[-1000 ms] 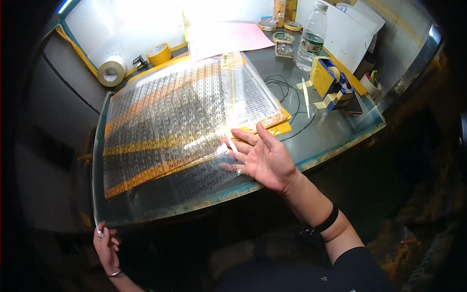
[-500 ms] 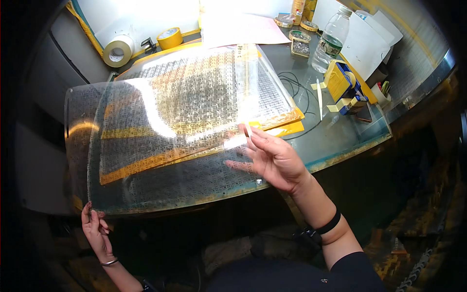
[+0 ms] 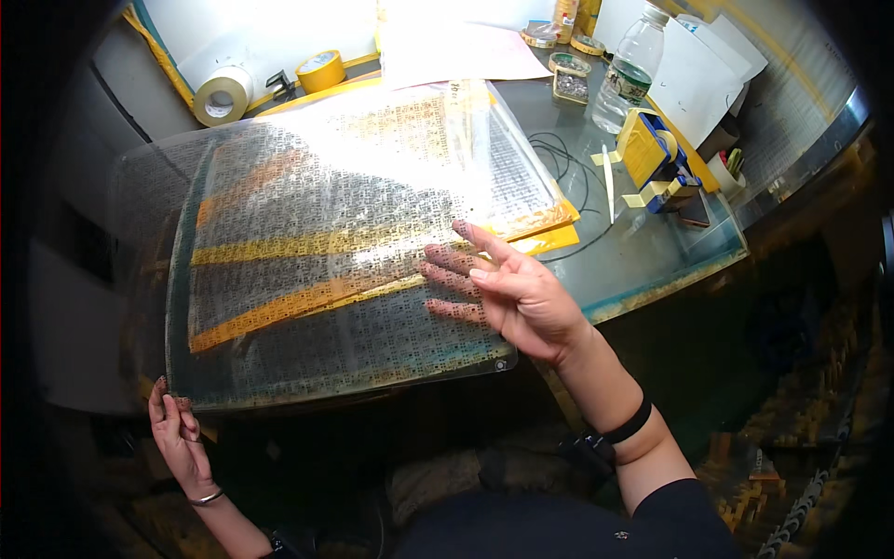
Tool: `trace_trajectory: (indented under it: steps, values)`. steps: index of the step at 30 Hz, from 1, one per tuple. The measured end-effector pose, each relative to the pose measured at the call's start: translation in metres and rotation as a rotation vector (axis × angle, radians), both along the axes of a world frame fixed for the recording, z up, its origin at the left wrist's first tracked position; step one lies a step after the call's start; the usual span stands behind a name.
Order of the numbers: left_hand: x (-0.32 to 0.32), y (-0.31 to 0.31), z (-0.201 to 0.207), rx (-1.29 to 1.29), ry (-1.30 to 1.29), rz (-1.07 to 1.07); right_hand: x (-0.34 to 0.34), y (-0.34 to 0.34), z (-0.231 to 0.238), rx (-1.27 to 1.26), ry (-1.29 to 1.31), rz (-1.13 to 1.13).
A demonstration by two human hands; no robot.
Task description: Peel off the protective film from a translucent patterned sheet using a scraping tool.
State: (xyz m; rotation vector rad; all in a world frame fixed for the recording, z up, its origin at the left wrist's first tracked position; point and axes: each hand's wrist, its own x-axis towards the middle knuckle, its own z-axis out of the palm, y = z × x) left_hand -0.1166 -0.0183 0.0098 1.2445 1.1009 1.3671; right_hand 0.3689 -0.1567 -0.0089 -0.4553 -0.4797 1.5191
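Note:
A large see-through film (image 3: 345,321) with a dense dark printed pattern is held up above the glass-topped table. My left hand (image 3: 180,438) pinches its lower left edge between thumb and fingers. At the film's right edge is my right hand (image 3: 535,303): its spread fingers show through from behind the film, while the thumb rests on the front. Beneath the film, sheets bordered with orange and yellow tape (image 3: 540,224) lie on the glass, partly seen through it. Strong glare washes out the upper middle of the film.
Along the back are a white tape roll (image 3: 222,98), a yellow tape roll (image 3: 321,71) and a pale pink sheet (image 3: 466,54). A water bottle (image 3: 631,74), a blue tape dispenser (image 3: 666,154), a white pen-like tool (image 3: 609,186) and a thin black cable (image 3: 559,158) occupy the right.
The film has tilted, so the glare has shifted up and right and its lower right corner has dropped. My right hand's fingers have spread farther behind it; my left hand moved slightly up and left.

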Motion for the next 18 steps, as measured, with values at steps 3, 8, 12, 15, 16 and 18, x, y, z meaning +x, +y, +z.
trace_trajectory:
  steps: [3,8,12,15,16,18]
  values:
    - [0.001,0.003,0.002,0.004,-0.002,-0.003,-0.001,0.001,-0.001,-0.01,0.029,-0.005]
    - [0.005,0.002,0.004,0.002,-0.008,0.016,-0.001,-0.001,0.003,-0.024,0.038,-0.017]
    - [0.005,0.003,0.003,0.001,-0.077,0.022,0.0,-0.002,0.008,-0.024,0.009,-0.01]
    - [0.005,0.002,0.006,0.016,-0.075,0.002,0.0,-0.002,0.009,-0.022,-0.004,-0.004]
    - [0.005,0.002,0.006,0.016,-0.082,0.003,0.0,-0.002,0.009,-0.029,-0.002,-0.006]
    - [0.005,0.002,0.006,0.019,-0.093,0.008,-0.001,-0.002,0.01,-0.041,0.004,-0.008]
